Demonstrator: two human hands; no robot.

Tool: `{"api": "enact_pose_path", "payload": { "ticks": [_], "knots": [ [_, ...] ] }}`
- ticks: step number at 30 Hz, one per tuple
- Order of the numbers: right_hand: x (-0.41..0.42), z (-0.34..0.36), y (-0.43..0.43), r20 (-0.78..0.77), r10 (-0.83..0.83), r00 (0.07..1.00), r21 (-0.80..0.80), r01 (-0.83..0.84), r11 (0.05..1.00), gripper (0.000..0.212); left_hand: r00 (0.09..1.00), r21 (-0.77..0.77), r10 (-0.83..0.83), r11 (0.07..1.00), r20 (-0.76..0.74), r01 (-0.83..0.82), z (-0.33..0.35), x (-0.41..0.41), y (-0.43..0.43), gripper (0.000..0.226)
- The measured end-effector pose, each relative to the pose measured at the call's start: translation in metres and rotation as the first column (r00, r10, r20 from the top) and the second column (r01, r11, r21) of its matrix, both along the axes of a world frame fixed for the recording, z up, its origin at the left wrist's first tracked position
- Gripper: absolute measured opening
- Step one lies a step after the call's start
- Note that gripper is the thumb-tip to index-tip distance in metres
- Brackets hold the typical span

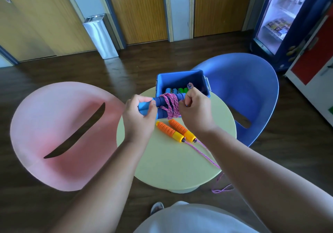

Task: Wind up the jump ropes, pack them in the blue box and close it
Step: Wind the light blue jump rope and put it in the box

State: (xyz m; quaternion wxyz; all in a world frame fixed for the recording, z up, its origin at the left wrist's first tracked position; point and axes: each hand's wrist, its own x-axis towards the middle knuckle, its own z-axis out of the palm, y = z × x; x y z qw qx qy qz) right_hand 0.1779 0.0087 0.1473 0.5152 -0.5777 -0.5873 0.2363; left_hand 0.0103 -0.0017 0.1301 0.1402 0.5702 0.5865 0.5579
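Soft even indoor light, glare on the lit fridge (281,16), faint shadows, wide-angle bending at edges, slight blur

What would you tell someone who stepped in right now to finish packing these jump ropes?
Left hand grips the blue-handled rope at its handles' left end, above the table.
Right hand pinches that rope's pink cord, wound round the handles.
Blue box stands open at the table's far edge; blue and green handles lie inside.
Orange-handled rope lies unwound on the table and trails off its edge.
Done: some ropes packed, this one nearly wound.
Left: pack it, wind and pack the orange one, close the box. No lid in view.
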Motion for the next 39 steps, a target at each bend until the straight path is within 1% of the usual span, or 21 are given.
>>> {"api": "enact_pose_path", "payload": {
  "ticks": [3, 4, 6, 8, 10, 12, 14, 16, 17, 18, 20, 21, 22, 24, 27, 29, 31, 34, 37, 38, 39],
  "knots": [
    [0.007, -0.003, 0.001, 0.026, 0.027, 0.999, 0.021, -0.027, 0.999, 0.049, 1.0, -0.01, 0.004, 1.0, -0.004, -0.004, 0.0, 0.008, 0.001, 0.016],
    [0.011, -0.006, 0.003, 0.037, 0.038, 0.999, -0.012, -0.038, 0.999, 0.045, 1.0, -0.022, 0.002, 1.0, -0.013, -0.002, 0.0, 0.009, 0.001, 0.015],
    [0.023, -0.014, 0.007, 0.016, 0.054, 0.998, -0.068, -0.053, 0.996, 0.028, 1.0, -0.063, -0.027, 0.998, 0.0, 0.027, -0.003, 0.009, 0.002, 0.014],
    [0.034, -0.02, 0.012, -0.06, 0.083, 0.995, -0.104, -0.089, 0.991, 0.02, 0.995, -0.132, -0.063, 0.989, 0.078, 0.073, -0.004, 0.007, 0.003, 0.012],
    [0.042, -0.028, 0.016, -0.083, 0.122, 0.989, -0.192, -0.136, 0.972, 0.021, 0.98, -0.204, -0.084, 0.971, 0.18, 0.121, -0.001, 0.009, 0.003, 0.01],
    [0.047, -0.033, 0.018, -0.055, 0.159, 0.986, -0.259, -0.168, 0.951, 0.023, 0.965, -0.232, -0.091, 0.961, 0.245, 0.15, 0.002, 0.013, 0.003, 0.012],
    [0.052, -0.034, 0.017, -0.114, 0.232, 0.966, -0.297, -0.256, 0.92, 0.031, 0.958, -0.238, -0.097, 0.957, 0.27, 0.164, 0.005, 0.02, 0.003, 0.018],
    [0.052, -0.031, 0.013, -0.213, 0.301, 0.93, -0.33, -0.358, 0.874, 0.039, 0.948, -0.242, -0.088, 0.956, 0.306, 0.167, 0.006, 0.027, 0.002, 0.022],
    [0.051, -0.032, 0.013, -0.244, 0.305, 0.921, -0.323, -0.374, 0.869, 0.041, 0.945, -0.244, -0.07, 0.958, 0.319, 0.153, 0.005, 0.03, 0.003, 0.024],
    [0.049, -0.031, 0.011, -0.235, 0.288, 0.928, -0.298, -0.351, 0.888, 0.042, 0.943, -0.256, -0.047, 0.957, 0.328, 0.137, 0.003, 0.032, 0.004, 0.024],
    [0.044, -0.032, 0.008, -0.124, 0.252, 0.96, -0.214, -0.274, 0.937, 0.038, 0.936, -0.295, -0.001, 0.949, 0.353, 0.113, -0.002, 0.035, 0.007, 0.014],
    [0.042, -0.035, 0.007, -0.078, 0.246, 0.966, -0.185, -0.256, 0.949, 0.034, 0.924, -0.314, 0.018, 0.943, 0.382, 0.111, -0.004, 0.035, 0.009, 0.008],
    [0.041, -0.036, 0.007, -0.054, 0.243, 0.968, -0.164, -0.249, 0.955, 0.035, 0.908, -0.33, 0.034, 0.937, 0.417, 0.117, -0.007, 0.035, 0.011, 0.008],
    [0.041, -0.036, 0.009, -0.059, 0.24, 0.969, -0.136, -0.246, 0.96, 0.043, 0.877, -0.343, 0.034, 0.927, 0.48, 0.152, -0.013, 0.034, 0.015, 0.013],
    [0.04, -0.033, 0.02, -0.076, 0.255, 0.964, -0.087, -0.261, 0.961, 0.038, 0.815, -0.329, 0.004, 0.916, 0.579, 0.228, -0.019, 0.033, 0.024, 0.017],
    [0.037, -0.031, 0.027, -0.068, 0.242, 0.968, -0.072, -0.247, 0.966, 0.034, 0.791, -0.324, -0.011, 0.909, 0.612, 0.263, -0.022, 0.028, 0.034, 0.017],
    [0.034, -0.031, 0.034, -0.001, 0.215, 0.977, -0.11, -0.214, 0.971, 0.033, 0.798, -0.335, -0.037, 0.895, 0.601, 0.294, -0.025, 0.02, 0.046, 0.016],
    [0.026, -0.036, 0.044, 0.196, 0.225, 0.954, -0.266, -0.169, 0.949, 0.034, 0.845, -0.367, -0.106, 0.867, 0.525, 0.337, -0.028, 0.003, 0.065, 0.011],
    [0.02, -0.045, 0.055, 0.421, 0.214, 0.881, -0.234, -0.123, 0.964, 0.039, 0.89, -0.421, -0.181, 0.83, 0.418, 0.367, -0.035, -0.009, 0.082, 0.007],
    [0.019, -0.045, 0.055, 0.44, 0.232, 0.868, -0.232, -0.139, 0.963, 0.042, 0.892, -0.437, -0.19, 0.817, 0.411, 0.376, -0.037, -0.011, 0.087, 0.007],
    [0.018, -0.045, 0.055, 0.423, 0.266, 0.866, -0.247, -0.173, 0.954, 0.047, 0.883, -0.447, -0.201, 0.802, 0.423, 0.397, -0.038, -0.014, 0.094, 0.007]
  ]
}}
